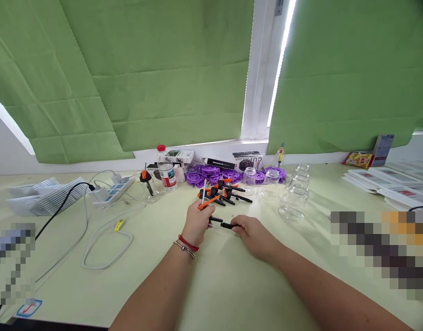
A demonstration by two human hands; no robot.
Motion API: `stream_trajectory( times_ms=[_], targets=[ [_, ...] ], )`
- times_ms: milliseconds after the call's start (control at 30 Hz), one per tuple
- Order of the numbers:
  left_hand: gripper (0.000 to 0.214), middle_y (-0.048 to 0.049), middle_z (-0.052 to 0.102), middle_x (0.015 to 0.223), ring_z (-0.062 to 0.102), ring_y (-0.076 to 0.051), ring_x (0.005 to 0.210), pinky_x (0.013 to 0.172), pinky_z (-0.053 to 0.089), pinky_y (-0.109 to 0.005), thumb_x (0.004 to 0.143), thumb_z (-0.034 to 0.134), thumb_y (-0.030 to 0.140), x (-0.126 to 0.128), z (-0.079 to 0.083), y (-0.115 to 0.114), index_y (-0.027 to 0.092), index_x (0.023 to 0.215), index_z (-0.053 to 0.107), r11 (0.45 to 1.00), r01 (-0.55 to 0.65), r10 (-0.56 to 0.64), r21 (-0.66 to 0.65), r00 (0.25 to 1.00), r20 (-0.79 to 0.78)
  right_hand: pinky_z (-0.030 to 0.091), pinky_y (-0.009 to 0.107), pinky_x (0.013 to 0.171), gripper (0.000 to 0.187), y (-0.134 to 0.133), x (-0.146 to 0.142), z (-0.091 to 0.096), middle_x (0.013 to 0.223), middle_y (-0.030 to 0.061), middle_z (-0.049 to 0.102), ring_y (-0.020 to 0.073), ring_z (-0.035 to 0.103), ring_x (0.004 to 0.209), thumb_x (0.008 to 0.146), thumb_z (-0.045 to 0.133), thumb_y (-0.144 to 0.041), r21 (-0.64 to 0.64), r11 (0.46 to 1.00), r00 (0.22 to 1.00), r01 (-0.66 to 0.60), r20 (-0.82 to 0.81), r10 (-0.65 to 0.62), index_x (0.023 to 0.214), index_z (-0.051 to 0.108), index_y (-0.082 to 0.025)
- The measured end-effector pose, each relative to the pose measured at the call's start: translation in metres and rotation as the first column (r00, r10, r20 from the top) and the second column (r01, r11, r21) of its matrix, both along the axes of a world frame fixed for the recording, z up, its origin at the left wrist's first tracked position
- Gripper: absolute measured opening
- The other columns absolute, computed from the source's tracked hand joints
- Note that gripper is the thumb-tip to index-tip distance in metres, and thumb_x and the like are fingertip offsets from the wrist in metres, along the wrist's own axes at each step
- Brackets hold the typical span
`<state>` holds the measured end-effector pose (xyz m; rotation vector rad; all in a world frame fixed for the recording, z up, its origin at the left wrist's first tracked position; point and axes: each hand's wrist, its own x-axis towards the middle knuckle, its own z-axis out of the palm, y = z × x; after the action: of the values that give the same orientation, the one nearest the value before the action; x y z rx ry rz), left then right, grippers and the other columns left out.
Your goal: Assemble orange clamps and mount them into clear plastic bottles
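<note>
My left hand (196, 224) is closed around an orange and black pump head with a thin white tube (207, 202) that sticks up out of the fist. My right hand (253, 233) pinches a small black nozzle piece (227, 225) just right of the left hand, low over the pale green table (225, 280). Behind the hands lies a pile of several more orange and black pump heads (225, 191). A red string and a metal bangle sit on my left wrist.
Purple plastic rings (211, 174) and small boxes line the wall. Clear glass jars (296, 197) stand to the right, a water bottle (166, 174) to the left. A power strip (115, 189) with white cables lies far left. Stacked booklets (386, 181) sit far right.
</note>
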<state>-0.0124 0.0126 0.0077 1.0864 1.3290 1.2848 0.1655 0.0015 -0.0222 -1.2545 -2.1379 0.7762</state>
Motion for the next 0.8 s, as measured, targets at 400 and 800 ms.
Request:
stream_trajectory(
  times_ms=[400,800],
  targets=[
    [0.018,0.0085,0.038,0.048,0.039,-0.006,0.036,0.034,0.031,-0.017,0.063,0.061,0.024,0.001,0.006,-0.006,0.019,0.062,0.043,0.992,0.098,-0.095,0.075,0.994,-0.049,0.032,0.024,0.056,0.027,0.006,0.001,-0.005,0.066,-0.0023,0.048,0.0105,0.037,0.055,0.089,0.035,-0.034,-0.259,0.961,0.989,-0.095,-0.135,0.062,0.076,0.053,-0.019],
    [0.017,0.0059,0.044,0.049,0.037,-0.007,0.042,0.036,0.031,-0.017,0.067,0.058,0.028,0.008,-0.007,-0.004,0.019,0.064,0.044,0.992,-0.094,0.093,0.081,0.995,0.027,0.030,0.024,0.053,0.029,-0.004,-0.004,-0.005,0.059,-0.0037,0.039,0.0102,0.032,0.051,0.090,0.031,-0.033,-0.206,0.976,0.994,-0.076,-0.096,0.058,0.068,0.044,-0.020]
  ],
)
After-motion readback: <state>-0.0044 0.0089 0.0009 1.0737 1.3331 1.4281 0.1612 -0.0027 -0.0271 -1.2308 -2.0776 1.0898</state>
